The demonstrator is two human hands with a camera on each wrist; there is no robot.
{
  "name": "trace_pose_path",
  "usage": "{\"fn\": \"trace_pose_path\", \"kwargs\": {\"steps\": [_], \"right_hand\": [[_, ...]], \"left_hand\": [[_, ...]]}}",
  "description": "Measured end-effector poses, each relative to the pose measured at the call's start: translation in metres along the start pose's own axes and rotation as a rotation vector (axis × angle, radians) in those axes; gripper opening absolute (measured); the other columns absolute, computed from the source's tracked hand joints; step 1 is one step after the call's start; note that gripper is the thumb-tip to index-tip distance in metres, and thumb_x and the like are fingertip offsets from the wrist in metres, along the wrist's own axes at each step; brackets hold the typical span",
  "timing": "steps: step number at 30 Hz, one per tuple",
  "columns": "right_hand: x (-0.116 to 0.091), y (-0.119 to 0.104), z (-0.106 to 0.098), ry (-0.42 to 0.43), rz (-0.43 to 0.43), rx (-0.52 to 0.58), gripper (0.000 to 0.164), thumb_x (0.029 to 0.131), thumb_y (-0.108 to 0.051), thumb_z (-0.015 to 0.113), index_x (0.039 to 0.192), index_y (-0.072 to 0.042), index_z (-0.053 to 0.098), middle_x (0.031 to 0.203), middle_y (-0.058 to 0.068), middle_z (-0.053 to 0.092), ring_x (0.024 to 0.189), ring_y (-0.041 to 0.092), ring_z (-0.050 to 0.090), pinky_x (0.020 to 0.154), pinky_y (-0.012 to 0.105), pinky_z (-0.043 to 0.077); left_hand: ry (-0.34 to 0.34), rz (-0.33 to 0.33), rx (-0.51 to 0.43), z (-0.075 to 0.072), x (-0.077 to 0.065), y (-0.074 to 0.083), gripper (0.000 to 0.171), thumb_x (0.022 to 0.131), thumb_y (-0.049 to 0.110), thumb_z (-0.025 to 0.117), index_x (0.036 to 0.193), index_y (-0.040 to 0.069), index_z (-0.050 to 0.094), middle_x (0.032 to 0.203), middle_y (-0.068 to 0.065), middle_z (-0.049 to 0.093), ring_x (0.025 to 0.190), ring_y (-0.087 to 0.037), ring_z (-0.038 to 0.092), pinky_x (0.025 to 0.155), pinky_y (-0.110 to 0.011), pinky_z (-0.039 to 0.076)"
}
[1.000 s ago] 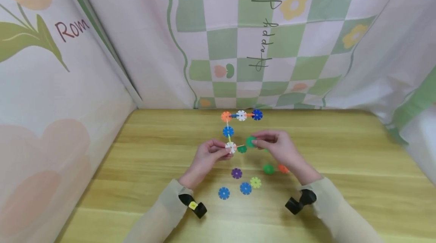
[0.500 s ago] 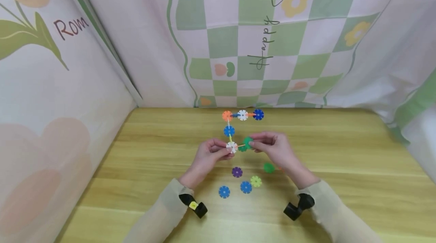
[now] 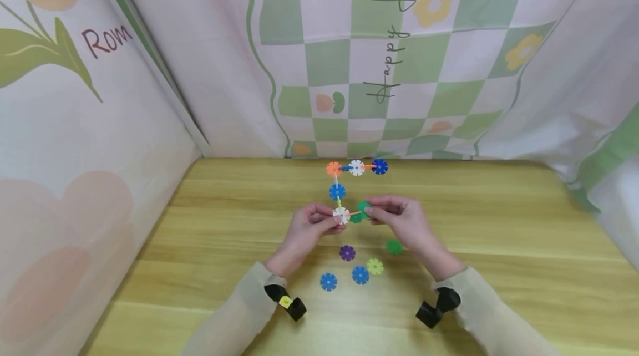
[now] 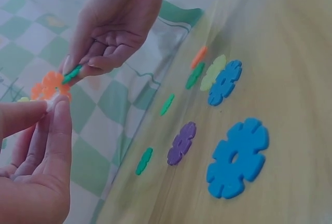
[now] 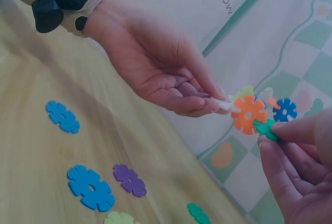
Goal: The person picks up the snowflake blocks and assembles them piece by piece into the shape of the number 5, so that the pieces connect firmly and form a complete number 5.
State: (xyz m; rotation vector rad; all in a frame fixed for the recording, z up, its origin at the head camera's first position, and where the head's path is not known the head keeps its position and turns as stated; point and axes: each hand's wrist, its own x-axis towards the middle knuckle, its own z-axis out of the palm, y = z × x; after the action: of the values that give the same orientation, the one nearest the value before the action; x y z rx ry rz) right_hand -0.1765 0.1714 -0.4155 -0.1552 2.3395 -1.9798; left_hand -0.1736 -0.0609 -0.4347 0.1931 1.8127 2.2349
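My left hand [image 3: 309, 228] pinches a white notched snowflake disc [image 3: 341, 212] between thumb and fingers. This disc is one end of a chain of interlocked discs held up over the table. An orange disc [image 5: 240, 117], edge-on in the head view, slots into the white one. My right hand [image 3: 406, 222] pinches a green disc [image 5: 265, 128] at the orange disc's rim, crossing it at an angle. Farther along the chain are a blue disc [image 3: 334, 195], another orange disc [image 3: 330, 171], a second white disc [image 3: 353, 171] and a dark blue disc [image 3: 376, 169].
Loose discs lie on the wooden table [image 3: 224, 267]: purple [image 3: 344, 255], two blue ones, pale yellow [image 3: 371, 269] and several green. In the left wrist view an orange disc [image 4: 198, 57] lies beyond them. Printed curtains [image 3: 324, 62] hang behind and beside the table.
My right hand has moved left, bringing the green disc from apart to the orange disc's edge. Over the last half second both hands stay almost still. My left hand keeps its pinch.
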Motion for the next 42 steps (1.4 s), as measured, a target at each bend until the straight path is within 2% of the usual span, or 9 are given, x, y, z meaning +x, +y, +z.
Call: {"fn": "trace_pose_path", "kwargs": {"steps": [4, 10, 16, 21, 24, 30, 33, 36, 42], "right_hand": [[-0.001, 0.001, -0.001, -0.002, 0.011, 0.025, 0.034, 0.096, -0.014, 0.073, 0.125, 0.003, 0.066, 0.111, 0.016, 0.071, 0.095, 0.028, 0.071, 0.088, 0.041, 0.058], [-0.001, 0.002, -0.002, 0.006, 0.026, 0.050, 0.033, 0.098, -0.016, 0.072, 0.121, 0.007, 0.065, 0.109, 0.021, 0.071, 0.097, 0.029, 0.071, 0.090, 0.039, 0.057], [0.003, -0.001, -0.007, 0.034, -0.014, 0.006, 0.034, 0.099, -0.022, 0.071, 0.121, 0.005, 0.067, 0.106, 0.012, 0.072, 0.099, 0.033, 0.069, 0.090, 0.037, 0.057], [0.002, -0.002, -0.011, 0.042, -0.026, -0.056, 0.034, 0.099, -0.025, 0.070, 0.119, 0.003, 0.069, 0.104, 0.011, 0.073, 0.096, 0.027, 0.069, 0.084, 0.027, 0.057], [0.002, -0.001, -0.010, 0.026, -0.043, -0.075, 0.032, 0.099, -0.024, 0.071, 0.118, 0.002, 0.070, 0.104, 0.012, 0.073, 0.093, 0.022, 0.069, 0.084, 0.031, 0.058], [0.001, -0.001, -0.003, 0.007, -0.077, -0.109, 0.025, 0.096, -0.022, 0.075, 0.110, -0.001, 0.073, 0.100, 0.010, 0.073, 0.090, 0.023, 0.068, 0.084, 0.041, 0.058], [0.000, -0.003, 0.002, 0.001, -0.086, -0.119, 0.023, 0.094, -0.022, 0.076, 0.107, -0.003, 0.073, 0.099, 0.009, 0.073, 0.089, 0.024, 0.068, 0.083, 0.042, 0.059], [-0.001, -0.004, 0.006, 0.001, -0.089, -0.101, 0.021, 0.094, -0.020, 0.077, 0.105, -0.003, 0.073, 0.097, 0.009, 0.073, 0.088, 0.028, 0.069, 0.082, 0.040, 0.059], [-0.001, -0.005, 0.011, -0.014, -0.088, -0.060, 0.021, 0.094, -0.019, 0.077, 0.105, -0.002, 0.073, 0.097, 0.010, 0.073, 0.088, 0.032, 0.071, 0.080, 0.034, 0.060]], "left_hand": [[-0.009, 0.006, -0.025, 0.001, 0.001, 0.000, 0.018, 0.096, 0.000, 0.069, 0.111, -0.006, 0.059, 0.104, -0.020, 0.070, 0.095, -0.028, 0.073, 0.092, -0.041, 0.057], [-0.036, 0.010, -0.013, 0.002, 0.001, -0.001, 0.020, 0.095, 0.001, 0.071, 0.111, -0.005, 0.059, 0.107, -0.020, 0.071, 0.099, -0.029, 0.072, 0.092, -0.040, 0.056], [-0.066, 0.002, 0.176, -0.006, -0.002, -0.004, 0.024, 0.092, 0.008, 0.077, 0.110, -0.002, 0.065, 0.103, -0.010, 0.073, 0.097, -0.025, 0.071, 0.089, -0.035, 0.057], [-0.162, -0.003, 0.308, -0.011, -0.007, 0.003, 0.022, 0.094, 0.019, 0.077, 0.109, 0.004, 0.071, 0.100, -0.007, 0.074, 0.096, -0.024, 0.070, 0.090, -0.042, 0.057], [-0.167, 0.051, 0.341, -0.007, -0.009, 0.014, 0.024, 0.094, 0.026, 0.076, 0.111, 0.009, 0.071, 0.104, -0.005, 0.073, 0.098, -0.022, 0.070, 0.092, -0.046, 0.056], [-0.083, 0.226, 0.404, 0.008, -0.005, 0.034, 0.029, 0.099, 0.023, 0.070, 0.124, 0.008, 0.066, 0.118, -0.004, 0.068, 0.109, -0.017, 0.065, 0.098, -0.032, 0.052], [-0.080, 0.236, 0.489, 0.013, 0.000, 0.035, 0.029, 0.102, 0.020, 0.066, 0.127, 0.006, 0.065, 0.121, -0.004, 0.067, 0.111, -0.014, 0.063, 0.098, -0.029, 0.051], [-0.088, 0.223, 0.577, 0.015, 0.003, 0.031, 0.022, 0.104, 0.019, 0.062, 0.122, 0.007, 0.066, 0.118, -0.004, 0.069, 0.108, -0.013, 0.065, 0.096, -0.030, 0.052], [-0.105, 0.228, 0.590, 0.016, 0.003, 0.024, 0.014, 0.105, 0.019, 0.060, 0.112, 0.008, 0.065, 0.109, 0.000, 0.070, 0.106, -0.016, 0.066, 0.094, -0.031, 0.053]]}}
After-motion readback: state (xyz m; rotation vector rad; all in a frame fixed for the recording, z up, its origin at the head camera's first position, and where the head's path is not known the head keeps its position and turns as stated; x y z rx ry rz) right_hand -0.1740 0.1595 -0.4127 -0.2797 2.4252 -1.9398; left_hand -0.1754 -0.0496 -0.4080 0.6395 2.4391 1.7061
